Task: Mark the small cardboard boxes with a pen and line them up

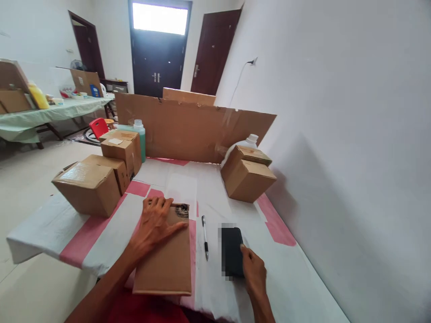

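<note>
My left hand (pixel 156 224) lies across a flat brown cardboard box (pixel 164 269) at the table's near edge. Its fingers bend at the box's far edge and the thumb stretches to the right side. A dark round scribble or print marks the box's far right corner. In my right hand (pixel 254 269) is a thin black rectangular object (pixel 233 251) that looks like a phone, pinched at its right edge; its left part is pixelated. Between the hands a pen (pixel 205 237) with a clear barrel and black grip lies on the cloth.
Cardboard boxes (pixel 90 184) line the table's left side, with a green liquid bottle (pixel 140 141) behind. More boxes (pixel 251 181) stand at right before a white jug (pixel 251 140). A cardboard panel (pixel 188 130) borders the far end. The wall (pixel 353 157) runs along the right.
</note>
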Motion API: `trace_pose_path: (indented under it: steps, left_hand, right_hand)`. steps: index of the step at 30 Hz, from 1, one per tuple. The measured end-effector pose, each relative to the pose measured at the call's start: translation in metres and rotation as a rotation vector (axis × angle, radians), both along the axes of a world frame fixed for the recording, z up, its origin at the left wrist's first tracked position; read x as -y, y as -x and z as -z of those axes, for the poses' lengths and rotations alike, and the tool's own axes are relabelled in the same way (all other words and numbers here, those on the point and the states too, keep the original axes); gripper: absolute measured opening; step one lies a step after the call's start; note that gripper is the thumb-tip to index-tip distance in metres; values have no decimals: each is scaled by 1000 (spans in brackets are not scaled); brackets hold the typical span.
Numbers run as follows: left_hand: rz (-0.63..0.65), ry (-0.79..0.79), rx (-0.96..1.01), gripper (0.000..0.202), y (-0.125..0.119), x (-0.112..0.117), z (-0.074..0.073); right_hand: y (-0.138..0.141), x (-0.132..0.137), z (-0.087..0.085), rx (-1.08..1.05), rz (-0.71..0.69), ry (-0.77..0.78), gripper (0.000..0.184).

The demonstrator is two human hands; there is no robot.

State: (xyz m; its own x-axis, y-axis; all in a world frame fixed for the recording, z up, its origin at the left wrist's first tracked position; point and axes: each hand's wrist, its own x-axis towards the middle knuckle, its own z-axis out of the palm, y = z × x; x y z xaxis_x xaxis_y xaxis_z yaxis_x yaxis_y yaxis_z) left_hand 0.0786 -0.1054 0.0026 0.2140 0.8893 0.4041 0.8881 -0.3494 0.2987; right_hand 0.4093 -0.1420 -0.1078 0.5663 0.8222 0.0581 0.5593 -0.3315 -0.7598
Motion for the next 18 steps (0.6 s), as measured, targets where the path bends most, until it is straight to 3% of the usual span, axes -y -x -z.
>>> trace_pose_path:
  steps: [5, 10, 12, 14, 18]
  left_hand:
    - [27, 86, 94, 53, 3, -24, 26]
    - [-17, 20, 237, 56, 43, -28, 26]
    - [-98, -8, 367, 57, 65, -16, 31]
    - [-179, 34, 539, 62, 82, 7, 49]
    - [-238, 324, 822, 68, 87, 75, 103]
  right_hand:
    - [-9, 7, 8, 140, -29, 36, 40]
    - [-6, 7, 10, 344, -57, 21, 54]
    - [6, 10, 8, 374, -35, -26, 63]
    - [30, 19, 7, 293, -99, -122, 68]
    - [100, 58, 12, -200, -618, -150, 62]
